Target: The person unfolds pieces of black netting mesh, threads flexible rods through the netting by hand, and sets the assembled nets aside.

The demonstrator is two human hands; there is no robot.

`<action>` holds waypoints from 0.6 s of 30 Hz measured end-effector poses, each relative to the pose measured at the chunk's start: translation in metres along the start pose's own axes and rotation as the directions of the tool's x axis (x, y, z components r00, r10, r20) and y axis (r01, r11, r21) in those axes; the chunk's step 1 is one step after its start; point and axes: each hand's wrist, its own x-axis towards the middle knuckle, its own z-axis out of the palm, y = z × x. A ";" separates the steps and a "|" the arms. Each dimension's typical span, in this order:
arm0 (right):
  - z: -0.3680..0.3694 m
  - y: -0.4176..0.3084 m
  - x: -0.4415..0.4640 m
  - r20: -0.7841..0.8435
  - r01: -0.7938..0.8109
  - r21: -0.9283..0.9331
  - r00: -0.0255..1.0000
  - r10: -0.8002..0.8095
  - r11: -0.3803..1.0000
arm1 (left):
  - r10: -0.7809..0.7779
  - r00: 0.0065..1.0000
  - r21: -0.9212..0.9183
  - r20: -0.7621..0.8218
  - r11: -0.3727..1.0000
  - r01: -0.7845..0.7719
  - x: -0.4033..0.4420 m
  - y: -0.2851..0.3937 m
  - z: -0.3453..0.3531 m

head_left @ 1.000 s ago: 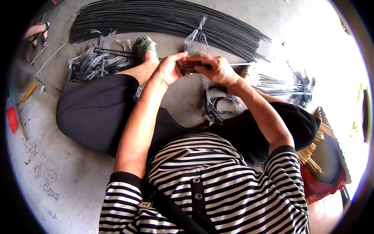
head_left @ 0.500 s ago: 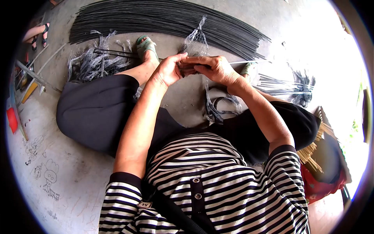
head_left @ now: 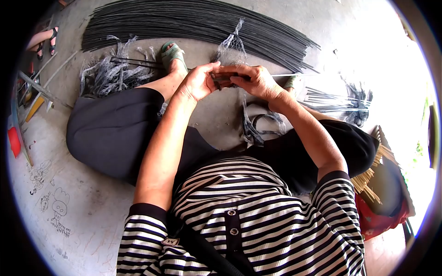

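Observation:
My left hand [head_left: 199, 83] and my right hand [head_left: 258, 83] meet in front of me, between my knees. Both have their fingers curled around a thin rod [head_left: 285, 75], whose end sticks out to the right past my right hand. Grey netting [head_left: 232, 49] rises just beyond my fingers, its gathered top lying over the long black rods [head_left: 184, 20]. The exact point where rod and netting meet is hidden by my fingers. Below my right hand, a loop of dark and pale strands [head_left: 258, 126] lies on the floor.
A tangled heap of grey netting [head_left: 117, 76] lies by my left foot. Beyond my right foot is a tied bundle of thin strips [head_left: 338, 102]. A container with tan sticks [head_left: 368, 184] stands by my right knee. Another person's feet [head_left: 53, 43] show far left.
My fingers shift slightly around the rod, and its right end moves a little. My arms stay nearly in place.

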 end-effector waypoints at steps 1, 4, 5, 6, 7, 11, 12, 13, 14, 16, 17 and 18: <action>0.001 0.003 0.001 -0.008 0.058 0.005 0.998 -0.058 0.998 | 0.013 1.000 0.015 0.015 1.000 -0.013 0.000 0.000 0.000; -0.018 0.017 0.003 -0.009 0.066 -0.271 0.997 -0.071 0.960 | 0.037 0.999 0.062 0.033 0.997 -0.039 -0.004 0.002 0.008; -0.023 0.017 0.004 -0.008 0.069 -0.362 0.997 -0.077 0.930 | 0.038 0.999 0.085 0.025 0.996 -0.040 -0.005 0.005 0.009; -0.023 0.018 0.004 -0.004 0.069 -0.410 0.997 -0.078 0.909 | 0.040 0.999 0.107 0.018 0.993 -0.041 -0.006 0.006 0.010; -0.023 0.018 0.003 0.000 0.069 -0.456 0.997 -0.078 0.887 | 0.040 0.999 0.123 0.035 0.991 -0.044 -0.006 0.006 0.009; -0.010 0.018 0.001 0.015 -0.045 -0.312 0.999 0.052 0.949 | 0.013 0.999 0.129 0.050 0.991 -0.020 -0.005 0.003 0.011; -0.009 0.017 0.001 0.037 -0.105 -0.229 0.992 0.116 0.968 | 0.003 0.999 0.113 0.042 0.994 -0.007 -0.005 0.002 0.013; -0.011 0.015 0.000 0.054 -0.114 -0.126 0.991 0.122 0.985 | -0.003 0.998 0.124 0.056 0.992 -0.004 -0.005 0.001 0.012; -0.011 0.016 0.001 0.068 -0.130 -0.087 0.988 0.136 0.988 | -0.007 0.998 0.136 0.070 0.991 -0.002 -0.005 0.001 0.011; -0.011 0.018 0.001 0.098 -0.161 -0.011 0.982 0.161 0.987 | 0.002 0.998 0.168 0.067 0.986 -0.013 -0.006 0.001 0.010; -0.012 0.016 0.001 0.129 -0.203 0.014 0.971 0.200 0.979 | 0.014 0.999 0.187 0.051 0.982 -0.024 -0.007 0.000 0.014; -0.015 0.014 0.001 0.161 -0.246 0.037 0.958 0.237 0.969 | 0.028 0.999 0.206 0.036 0.978 -0.035 -0.007 -0.001 0.016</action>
